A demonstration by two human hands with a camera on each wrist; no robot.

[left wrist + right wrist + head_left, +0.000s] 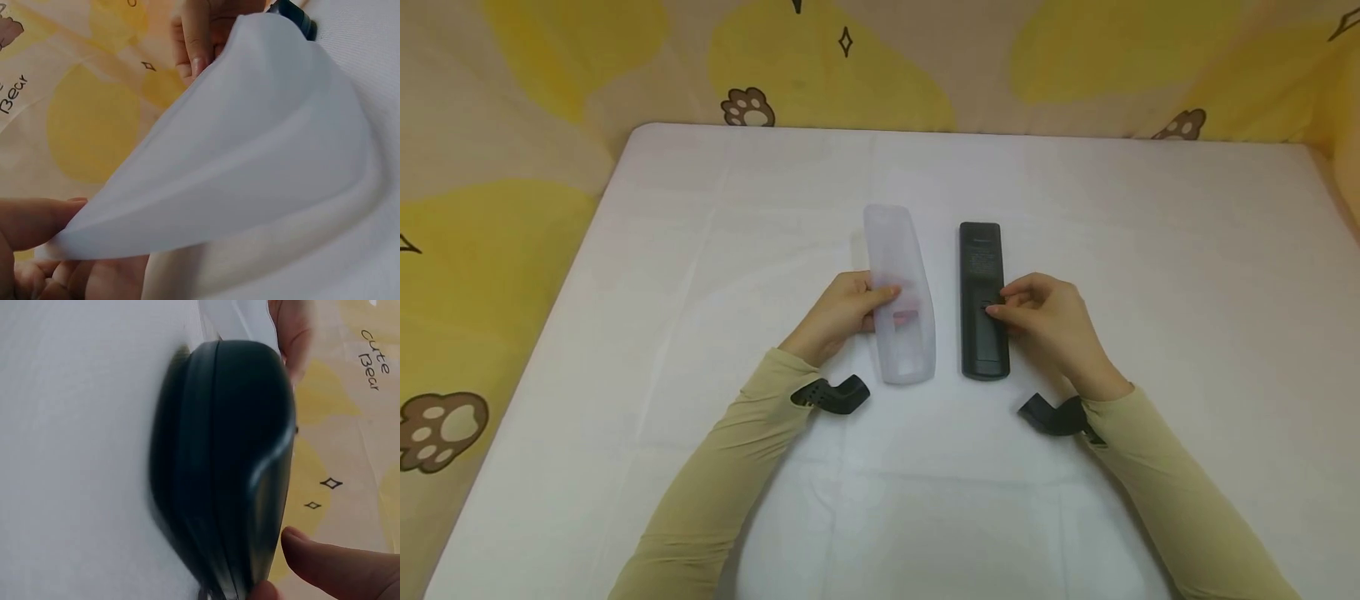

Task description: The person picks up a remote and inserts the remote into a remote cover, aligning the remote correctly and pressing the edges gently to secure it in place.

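Cover (898, 242): pale and translucent, held near the middle of the desk (737, 208), well in from the far edge, with a shadow beneath one side.
Remote (982, 267): dark, back upwards, just right of the cover and apart from it, its long sides running towards the desk's far edge.
Left hand (842, 312): clamped on the cover's left side, thumb above, fingers beneath and partly visible through the plastic.
Right hand (1052, 321): thumb and fingers pinch the remote's right side.
Progress: the remote is bare, outside the cover; its back panel looks in place. I judge the work to be partway, with both pieces in hand, not joined, and neither let go.
Remaining: settling where each piece ends up, as far as I can judge.
Hidden: the remote's button face, and some right-hand fingers behind its edge.
Cut off: the desk's near edge and both upper arms.
Hard to make out: the small print on the remote's back, and whether the remote touches the desk; the right wrist view blurs it.
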